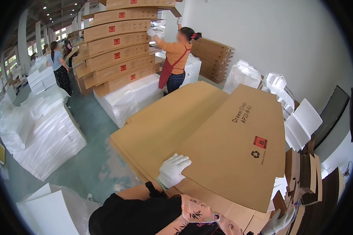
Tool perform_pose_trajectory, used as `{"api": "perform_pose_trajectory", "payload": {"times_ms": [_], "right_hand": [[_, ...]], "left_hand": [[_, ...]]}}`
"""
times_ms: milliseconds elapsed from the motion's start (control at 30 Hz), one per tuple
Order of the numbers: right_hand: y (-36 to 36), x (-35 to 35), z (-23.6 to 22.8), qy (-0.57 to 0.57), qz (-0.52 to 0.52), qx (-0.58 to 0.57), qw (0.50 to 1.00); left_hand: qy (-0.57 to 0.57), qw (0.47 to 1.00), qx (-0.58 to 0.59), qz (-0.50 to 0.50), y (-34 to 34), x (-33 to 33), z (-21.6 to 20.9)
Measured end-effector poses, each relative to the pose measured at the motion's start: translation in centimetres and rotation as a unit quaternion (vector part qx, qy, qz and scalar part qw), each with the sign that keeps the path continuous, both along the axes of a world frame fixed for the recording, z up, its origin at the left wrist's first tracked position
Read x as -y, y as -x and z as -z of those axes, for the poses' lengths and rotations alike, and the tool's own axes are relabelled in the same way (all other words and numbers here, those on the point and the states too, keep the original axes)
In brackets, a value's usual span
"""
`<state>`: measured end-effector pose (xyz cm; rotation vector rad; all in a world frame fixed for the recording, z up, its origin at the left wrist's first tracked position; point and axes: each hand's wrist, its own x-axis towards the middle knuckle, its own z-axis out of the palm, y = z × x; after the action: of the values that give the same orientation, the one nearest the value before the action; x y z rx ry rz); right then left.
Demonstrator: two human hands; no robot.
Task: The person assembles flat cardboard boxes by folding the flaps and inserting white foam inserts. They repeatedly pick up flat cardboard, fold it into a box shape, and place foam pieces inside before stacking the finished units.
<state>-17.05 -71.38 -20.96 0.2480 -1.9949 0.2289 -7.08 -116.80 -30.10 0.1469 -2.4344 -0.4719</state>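
A tall stack of flat brown cardboard sheets (164,125) fills the middle of the view. The top sheet (239,145) is turned askew on the stack and carries a red square label and black print. My left hand (171,170), in a white glove, grips that sheet's near left edge. My right hand (277,222), also gloved, holds the same sheet's near right corner at the bottom of the view. A black band is on my left wrist.
A person in an orange top and red apron (174,58) reaches up at a tall pile of folded cartons (119,51). Another person (59,66) stands far left. Wrapped white foam blocks (47,137) stand on the green floor. Foam pieces (302,123) and cardboard scraps (306,172) crowd the right.
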Motion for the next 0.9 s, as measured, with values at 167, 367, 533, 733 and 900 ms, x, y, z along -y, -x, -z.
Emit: {"api": "perform_pose_trajectory", "payload": {"times_ms": [167,367,533,733,900], "right_hand": [[2.9,-2.2,0.9,0.027,0.006,0.049,0.998],[8.4,4.2,0.6,0.080,-0.075,0.100,0.989],[13.7,7.9,5.0,0.020,-0.130,0.194,0.972],[17.5,9.2,11.9,0.008,-0.183,0.300,0.936],[16.9,9.4,10.9,-0.019,-0.167,0.330,0.929]], "left_hand": [[-0.155,0.986,-0.058,0.021,1.1,0.0,-1.8],[-0.519,0.849,-0.094,0.006,1.1,0.4,-0.8],[-0.601,0.794,-0.054,-0.075,0.2,1.5,-1.9],[-0.516,0.849,-0.087,-0.072,-0.5,3.0,-3.8],[-0.157,0.981,0.037,-0.108,-2.0,4.8,-11.5]]}}
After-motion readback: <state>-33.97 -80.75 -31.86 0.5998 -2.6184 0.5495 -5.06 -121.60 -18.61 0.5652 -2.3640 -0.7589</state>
